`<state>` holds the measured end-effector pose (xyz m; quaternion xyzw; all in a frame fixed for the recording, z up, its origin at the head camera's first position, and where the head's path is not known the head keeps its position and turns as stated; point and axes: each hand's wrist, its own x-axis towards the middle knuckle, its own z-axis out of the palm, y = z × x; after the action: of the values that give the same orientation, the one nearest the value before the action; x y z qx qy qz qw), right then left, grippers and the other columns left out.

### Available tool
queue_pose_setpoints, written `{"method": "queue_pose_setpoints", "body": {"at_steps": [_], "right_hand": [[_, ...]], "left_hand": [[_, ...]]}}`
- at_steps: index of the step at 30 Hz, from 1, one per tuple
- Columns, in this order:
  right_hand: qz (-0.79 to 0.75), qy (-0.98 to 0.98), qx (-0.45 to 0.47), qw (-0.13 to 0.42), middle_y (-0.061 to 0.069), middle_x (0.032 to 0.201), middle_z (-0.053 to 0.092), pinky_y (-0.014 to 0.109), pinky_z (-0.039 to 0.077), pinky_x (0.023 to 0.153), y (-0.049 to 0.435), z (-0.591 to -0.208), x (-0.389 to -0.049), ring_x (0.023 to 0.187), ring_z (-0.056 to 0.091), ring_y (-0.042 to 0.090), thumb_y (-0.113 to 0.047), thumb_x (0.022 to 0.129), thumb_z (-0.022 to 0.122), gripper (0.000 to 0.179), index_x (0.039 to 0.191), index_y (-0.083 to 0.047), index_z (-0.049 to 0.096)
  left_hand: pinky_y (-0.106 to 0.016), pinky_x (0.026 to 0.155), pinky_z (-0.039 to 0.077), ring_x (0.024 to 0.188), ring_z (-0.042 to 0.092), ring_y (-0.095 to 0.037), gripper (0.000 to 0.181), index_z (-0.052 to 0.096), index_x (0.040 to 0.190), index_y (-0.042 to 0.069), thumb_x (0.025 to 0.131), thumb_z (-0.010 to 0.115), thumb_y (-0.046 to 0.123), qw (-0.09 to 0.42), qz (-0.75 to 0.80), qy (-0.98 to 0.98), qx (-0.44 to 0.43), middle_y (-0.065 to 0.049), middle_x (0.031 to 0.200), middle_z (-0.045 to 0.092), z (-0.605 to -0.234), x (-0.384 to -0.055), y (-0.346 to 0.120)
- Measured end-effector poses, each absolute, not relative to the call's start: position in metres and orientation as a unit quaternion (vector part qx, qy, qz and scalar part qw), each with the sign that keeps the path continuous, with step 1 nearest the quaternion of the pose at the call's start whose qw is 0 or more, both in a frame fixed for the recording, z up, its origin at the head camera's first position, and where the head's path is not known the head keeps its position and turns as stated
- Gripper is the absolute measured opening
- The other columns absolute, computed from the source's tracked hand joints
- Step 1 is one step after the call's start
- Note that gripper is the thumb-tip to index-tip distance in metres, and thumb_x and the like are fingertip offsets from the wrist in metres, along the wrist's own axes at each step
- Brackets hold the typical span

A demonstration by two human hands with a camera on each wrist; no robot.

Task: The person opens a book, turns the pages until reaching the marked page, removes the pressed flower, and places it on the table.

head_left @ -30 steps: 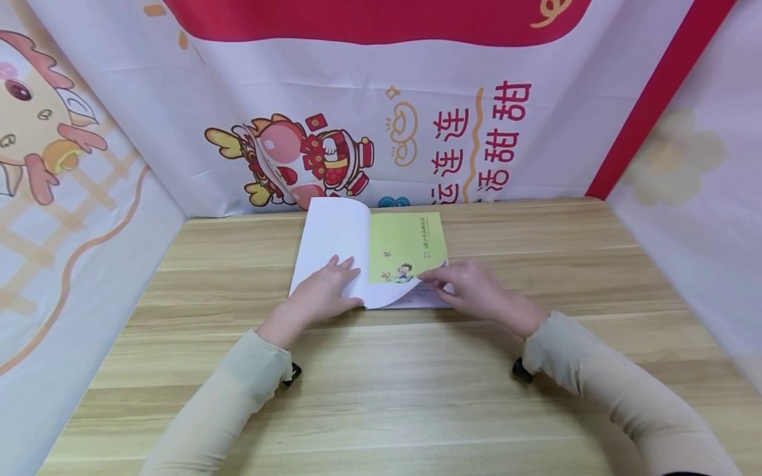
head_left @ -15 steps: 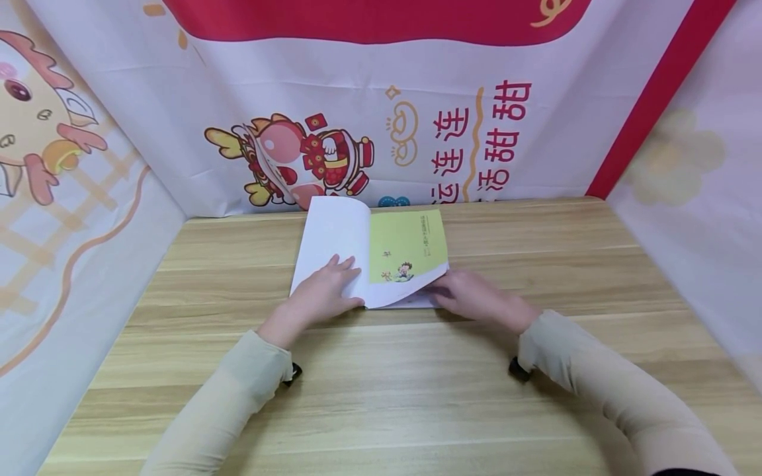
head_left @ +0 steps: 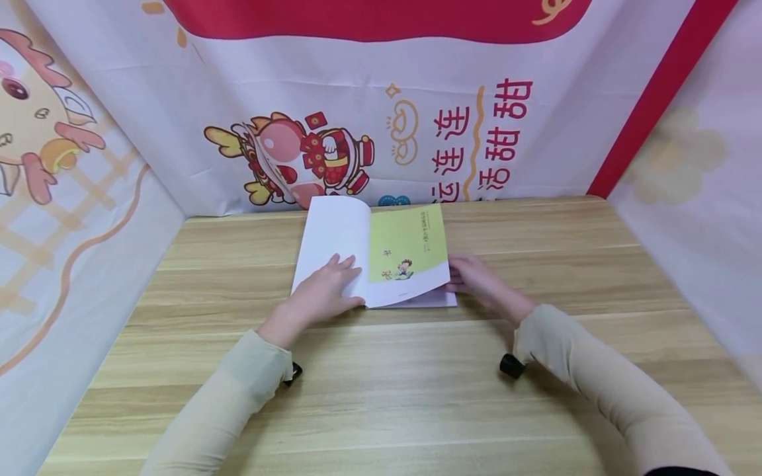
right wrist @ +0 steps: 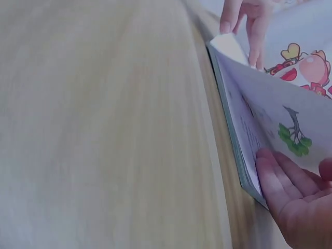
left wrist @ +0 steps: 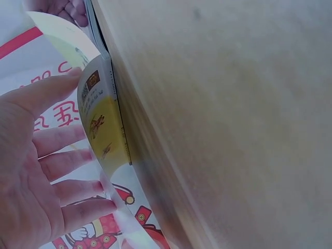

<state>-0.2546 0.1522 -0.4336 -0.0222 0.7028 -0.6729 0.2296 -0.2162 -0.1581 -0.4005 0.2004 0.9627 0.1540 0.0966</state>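
Observation:
An open book lies at the far side of the table, its left side blank white. My left hand rests on that white page with fingers spread and the thumb by the spine. In the left wrist view, the left hand lies along the curved cover. The right-hand page is green with a small cartoon child, and its outer edge is raised. My right hand is at that edge, fingertips hidden behind it. From the right wrist, the fairly straight fingers reach under the page, whose underside shows a green tree.
The wooden table spreads out in front of the book. Behind it hangs a printed white and red cloth, with more printed cloth on both sides. Dark wrist devices show under the sleeves.
My right hand has moved from the page's lower right corner to beneath its outer edge, which has risen and shows more of the pages below. The left hand stays in place.

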Motion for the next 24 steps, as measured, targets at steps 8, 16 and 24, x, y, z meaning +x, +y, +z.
{"method": "queue_pose_setpoints", "body": {"at_steps": [8, 16, 24], "right_hand": [[-0.668, 0.707, -0.067, 0.22, 0.025, 0.126, 0.064, 0.043, 0.052, 0.102, 0.139, -0.429, -0.249, 0.107, 0.068, 0.026, -0.011, 0.11, 0.035, 0.047, 0.154, 0.008, 0.036], [-0.643, 0.721, -0.135, 0.218, 0.029, 0.139, 0.058, 0.05, 0.037, 0.115, 0.127, -0.426, -0.246, 0.132, 0.054, 0.041, -0.011, 0.109, 0.039, 0.049, 0.155, 0.003, 0.037], [-0.644, 0.71, -0.162, 0.233, 0.029, 0.141, 0.056, 0.051, 0.032, 0.118, 0.122, -0.422, -0.243, 0.134, 0.052, 0.042, -0.012, 0.11, 0.038, 0.052, 0.159, 0.001, 0.03]], "left_hand": [[-0.063, 0.115, 0.03, 0.152, 0.022, -0.037, 0.057, 0.059, 0.144, 0.004, 0.095, 0.076, 0.027, 0.083, 0.172, 0.95, 0.246, -0.014, 0.163, 0.033, -0.401, -0.214, -0.157], [-0.085, 0.099, 0.025, 0.14, 0.048, -0.033, 0.052, 0.061, 0.143, 0.016, 0.096, 0.075, 0.034, 0.062, 0.153, 0.94, 0.298, -0.01, 0.148, 0.056, -0.397, -0.206, -0.15], [-0.085, 0.101, 0.026, 0.111, 0.062, -0.028, 0.061, 0.07, 0.119, 0.012, 0.087, 0.071, 0.065, 0.057, 0.083, 0.974, 0.205, -0.006, 0.116, 0.065, -0.393, -0.208, -0.119]]}}
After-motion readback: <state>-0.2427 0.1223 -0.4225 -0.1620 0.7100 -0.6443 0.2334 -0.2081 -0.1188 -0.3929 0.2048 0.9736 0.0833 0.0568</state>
